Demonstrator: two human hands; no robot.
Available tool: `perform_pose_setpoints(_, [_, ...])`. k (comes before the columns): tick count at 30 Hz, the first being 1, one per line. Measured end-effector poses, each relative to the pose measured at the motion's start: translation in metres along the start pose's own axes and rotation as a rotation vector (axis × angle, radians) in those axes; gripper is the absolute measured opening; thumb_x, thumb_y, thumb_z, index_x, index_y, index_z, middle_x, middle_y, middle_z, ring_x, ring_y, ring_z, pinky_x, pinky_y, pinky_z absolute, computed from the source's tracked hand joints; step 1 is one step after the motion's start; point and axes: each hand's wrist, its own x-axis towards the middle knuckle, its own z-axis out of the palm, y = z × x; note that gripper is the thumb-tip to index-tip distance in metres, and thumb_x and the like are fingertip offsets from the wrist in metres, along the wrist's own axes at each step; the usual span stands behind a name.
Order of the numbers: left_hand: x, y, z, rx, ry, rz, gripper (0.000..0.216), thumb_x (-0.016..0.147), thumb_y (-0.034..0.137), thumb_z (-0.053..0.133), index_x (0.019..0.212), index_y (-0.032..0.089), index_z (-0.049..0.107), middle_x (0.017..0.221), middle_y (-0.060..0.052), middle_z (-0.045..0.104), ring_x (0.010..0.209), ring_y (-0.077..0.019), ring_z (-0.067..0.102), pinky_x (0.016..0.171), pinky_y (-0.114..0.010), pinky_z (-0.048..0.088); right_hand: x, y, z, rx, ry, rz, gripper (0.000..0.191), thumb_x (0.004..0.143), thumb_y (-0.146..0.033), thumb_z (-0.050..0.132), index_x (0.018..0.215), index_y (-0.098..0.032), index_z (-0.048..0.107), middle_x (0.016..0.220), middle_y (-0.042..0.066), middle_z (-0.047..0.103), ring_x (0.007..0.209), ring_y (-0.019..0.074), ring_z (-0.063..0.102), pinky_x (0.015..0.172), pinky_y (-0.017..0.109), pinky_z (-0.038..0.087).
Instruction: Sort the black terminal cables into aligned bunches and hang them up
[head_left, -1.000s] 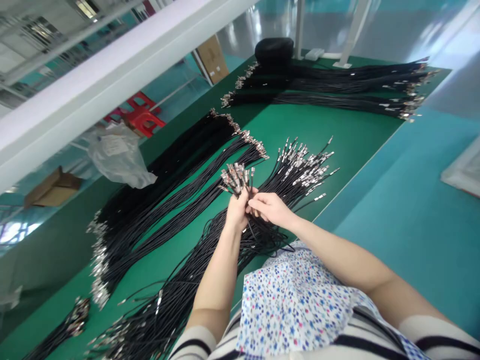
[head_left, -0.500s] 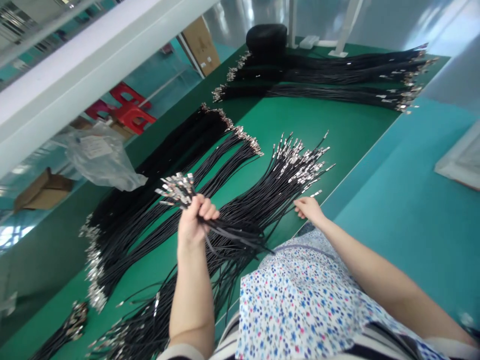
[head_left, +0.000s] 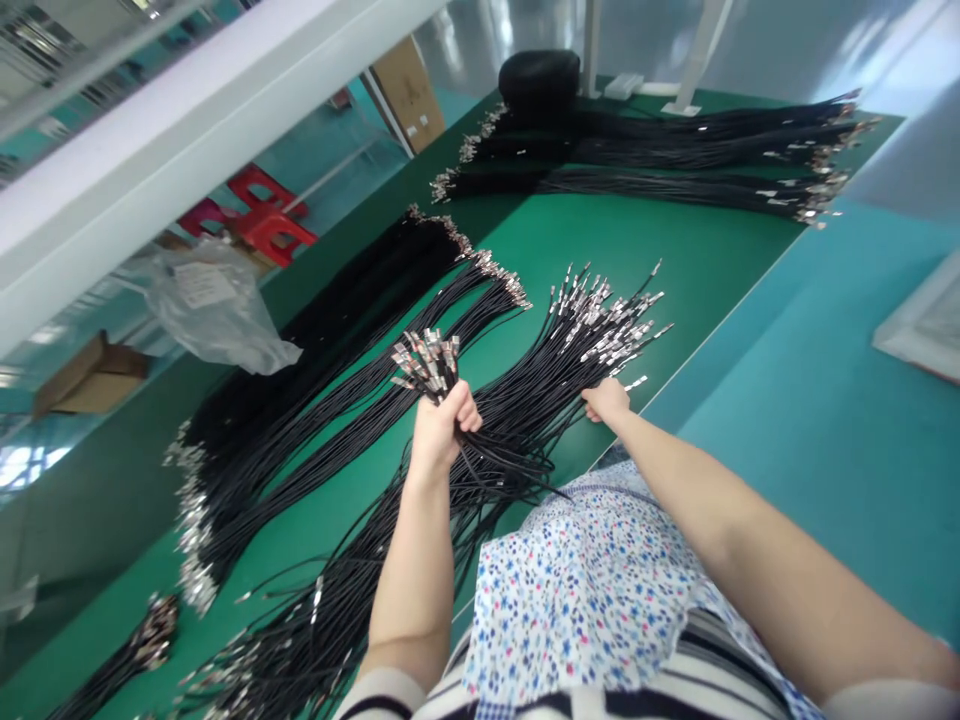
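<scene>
My left hand [head_left: 448, 425] is closed around a bundle of black cables [head_left: 495, 450], whose metal terminals fan out above the fist. The bundle's lower part droops over a large loose pile of black cables [head_left: 517, 385] on the green table. At the right edge of that pile, my right hand [head_left: 607, 400] pinches with its fingers together at a black cable; the fingertips are partly hidden. Bright terminals [head_left: 615, 335] of the pile spread just beyond the right hand.
More black cable bundles [head_left: 300, 480] lie to the left, with others [head_left: 637, 185] across the table's far end. A black rounded object [head_left: 538, 80] sits at the back. A plastic bag [head_left: 217, 310] hangs beside a white beam [head_left: 187, 140]. The green tabletop [head_left: 637, 235] shows between bundles.
My left hand has moved to the right, bringing the cable bundle closer to the right hand. The right hand has shifted slightly left, to the pile's edge.
</scene>
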Motion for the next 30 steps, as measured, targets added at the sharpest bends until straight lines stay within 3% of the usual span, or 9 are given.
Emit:
perform_pose_setpoints(5, [0.002,-0.007,0.001,-0.017,0.036,0.005,0.040,0.069,0.032,0.063,0.054,0.015,0.029,0.043,0.007,0.028,0.035,-0.0028,0.029,0.037,-0.019,0.027,-0.021,0.017,-0.009,0.152,-0.060,-0.090,0.013,0.074,-0.022,0.051,0.073,-0.010,0.056,0.061,0.009,0.060,0.045,0.0125,0.056,0.046,0.025,0.049])
perform_pose_setpoints(8, [0.006,-0.008,-0.001,-0.034,0.052,0.008,0.041,0.067,0.033,0.064,0.055,0.015,0.029,0.043,0.008,0.028,0.035,-0.0026,0.028,0.037,-0.019,0.027,-0.027,0.021,-0.017,0.136,-0.149,-0.311,0.022,0.081,-0.025,0.045,0.098,-0.012,0.053,0.083,0.009,0.061,0.060,0.0102,0.060,0.056,0.022,0.050])
perform_pose_setpoints(12, [0.008,-0.013,0.002,-0.018,0.036,0.008,0.041,0.068,0.034,0.064,0.055,0.015,0.030,0.043,0.007,0.029,0.035,-0.0029,0.030,0.038,-0.019,0.028,-0.022,0.025,-0.026,-0.287,-0.133,-0.636,0.024,0.075,-0.008,0.044,0.094,-0.012,0.057,0.097,0.011,0.055,0.083,0.0152,0.057,0.073,0.025,0.045])
perform_pose_setpoints(15, [0.007,-0.015,0.006,-0.018,0.011,0.012,0.039,0.069,0.033,0.063,0.054,0.015,0.031,0.043,0.007,0.029,0.035,-0.0029,0.030,0.038,-0.020,0.029,-0.022,0.029,-0.033,-0.720,0.000,-0.872,0.031,0.068,-0.002,0.045,0.097,-0.010,0.055,0.106,0.014,0.048,0.097,0.0194,0.048,0.082,0.027,0.037])
perform_pose_setpoints(17, [0.007,-0.015,0.007,-0.017,0.001,0.008,0.039,0.070,0.033,0.062,0.055,0.015,0.032,0.044,0.007,0.030,0.036,-0.0029,0.031,0.038,-0.020,0.029,-0.026,0.032,-0.038,-1.015,0.130,-0.990,0.025,0.074,-0.006,0.043,0.098,-0.010,0.052,0.100,0.014,0.049,0.092,0.0207,0.048,0.077,0.030,0.035])
perform_pose_setpoints(21, [0.010,-0.017,0.007,0.004,0.006,-0.015,0.041,0.068,0.035,0.063,0.054,0.015,0.031,0.043,0.007,0.030,0.035,-0.0025,0.031,0.038,-0.019,0.029,-0.030,0.034,-0.050,-1.243,0.263,-1.006,0.018,0.084,-0.012,0.035,0.087,-0.012,0.052,0.085,0.012,0.052,0.078,0.0205,0.048,0.067,0.032,0.030])
perform_pose_setpoints(30, [0.024,-0.013,0.005,0.090,-0.100,-0.078,0.038,0.067,0.035,0.064,0.059,0.016,0.032,0.043,0.008,0.031,0.034,-0.0026,0.029,0.036,-0.019,0.028,-0.017,0.017,-0.067,-1.344,0.038,-1.128,0.018,0.080,-0.011,0.041,0.074,-0.012,0.058,0.081,0.011,0.058,0.081,0.0189,0.047,0.067,0.031,0.023])
